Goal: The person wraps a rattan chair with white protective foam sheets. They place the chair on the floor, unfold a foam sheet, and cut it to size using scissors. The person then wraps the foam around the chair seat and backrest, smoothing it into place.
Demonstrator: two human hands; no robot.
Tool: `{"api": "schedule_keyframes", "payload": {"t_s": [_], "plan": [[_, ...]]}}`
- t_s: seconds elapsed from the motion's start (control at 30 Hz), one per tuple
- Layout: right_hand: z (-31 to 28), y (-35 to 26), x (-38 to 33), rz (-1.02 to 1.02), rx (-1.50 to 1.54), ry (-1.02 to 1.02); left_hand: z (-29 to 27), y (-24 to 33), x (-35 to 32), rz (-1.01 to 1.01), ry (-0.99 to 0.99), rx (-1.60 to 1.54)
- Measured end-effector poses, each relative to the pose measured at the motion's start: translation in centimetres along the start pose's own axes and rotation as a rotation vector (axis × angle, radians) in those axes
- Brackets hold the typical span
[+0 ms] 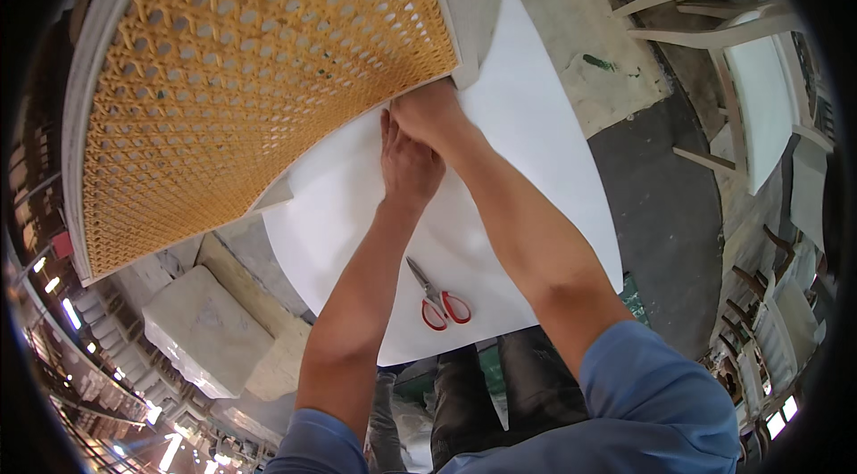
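Note:
A woven cane chair back [259, 72] in a pale wooden frame rises at the upper left. Below its lower edge spreads a smooth white sheet [544, 179] with a pointed far corner. My left hand [412, 172] lies on the sheet close to that edge, its visible fingers stretched forward. Just beyond and to the right, my right hand [430, 112] reaches to the frame's bottom edge, overlapping the left at the fingers. Its fingertips are hidden, so any grip there cannot be made out. Scissors [436, 300] with red handles rest on the sheet between my forearms, apart from both hands.
Pale wooden chair frames with white seats [763, 99] stand at the right. A wrapped white cushion-like block [205, 331] sits at the lower left. Dark matting [665, 215] covers floor to the right. Stacked chair parts line both rims of the view.

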State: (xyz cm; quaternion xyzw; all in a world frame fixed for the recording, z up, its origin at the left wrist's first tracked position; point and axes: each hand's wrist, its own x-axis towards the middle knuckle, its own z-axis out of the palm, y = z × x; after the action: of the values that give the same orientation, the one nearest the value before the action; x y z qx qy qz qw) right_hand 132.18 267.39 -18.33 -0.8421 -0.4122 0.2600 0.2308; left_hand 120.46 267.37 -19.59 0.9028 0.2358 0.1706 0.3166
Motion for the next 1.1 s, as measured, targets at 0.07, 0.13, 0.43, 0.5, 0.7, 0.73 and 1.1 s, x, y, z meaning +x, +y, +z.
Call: {"api": "schedule_keyframes", "payload": {"t_s": [0.07,0.13,0.43,0.5,0.7,0.73,1.1], "plan": [[0.8,-4.4,-5.5,-0.235,0.455,0.269,-3.5,-2.2,-2.6,-0.001,0.028,0.07],[-0.8,-2.7,-11.4,-0.18,0.598,0.236,-4.3,-1.8,-2.6,0.039,-0.004,0.176],[-1.6,5.0,-6.7,-0.124,0.132,0.487,-0.2,0.9,1.1,-0.048,0.1,0.196],[-1.3,5.1,-6.0,-0.118,0.134,0.467,-0.7,0.5,2.2,-0.143,0.101,0.159],[-0.8,5.1,-6.1,-0.129,0.143,0.518,-1.4,0.2,3.4,-0.244,0.054,0.13],[-0.6,4.9,-6.4,-0.138,0.156,0.529,-1.5,-0.1,3.3,-0.237,0.023,0.132],[0.9,3.5,-5.4,0.047,0.209,0.635,0.3,-3.2,6.5,-0.484,-0.019,0.006]]}}
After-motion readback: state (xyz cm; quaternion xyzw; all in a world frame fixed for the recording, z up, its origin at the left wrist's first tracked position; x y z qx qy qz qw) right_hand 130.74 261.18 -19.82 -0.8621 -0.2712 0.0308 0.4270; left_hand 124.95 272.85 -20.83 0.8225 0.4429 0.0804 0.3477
